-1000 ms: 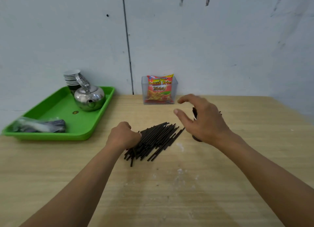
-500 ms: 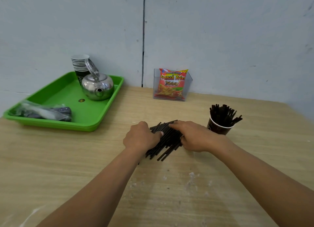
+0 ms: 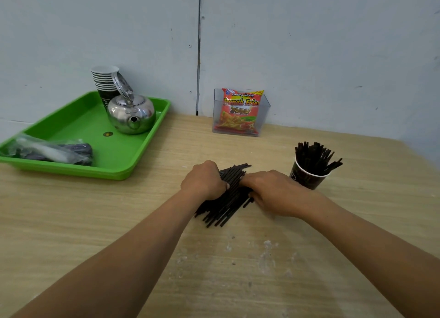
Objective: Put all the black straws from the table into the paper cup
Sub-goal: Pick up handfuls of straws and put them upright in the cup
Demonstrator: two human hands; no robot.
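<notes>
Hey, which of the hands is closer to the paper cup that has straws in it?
Right. The right hand is on the straw pile, just beside the paper cup; the left hand is on the pile's other side, farther away.

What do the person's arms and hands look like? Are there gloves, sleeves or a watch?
Nothing is worn that shows. The left hand and the right hand are bare, with no gloves and no rings that I can see. The left forearm and the right forearm are bare too: no sleeves, watch or bracelet up to the picture's edge.
</notes>
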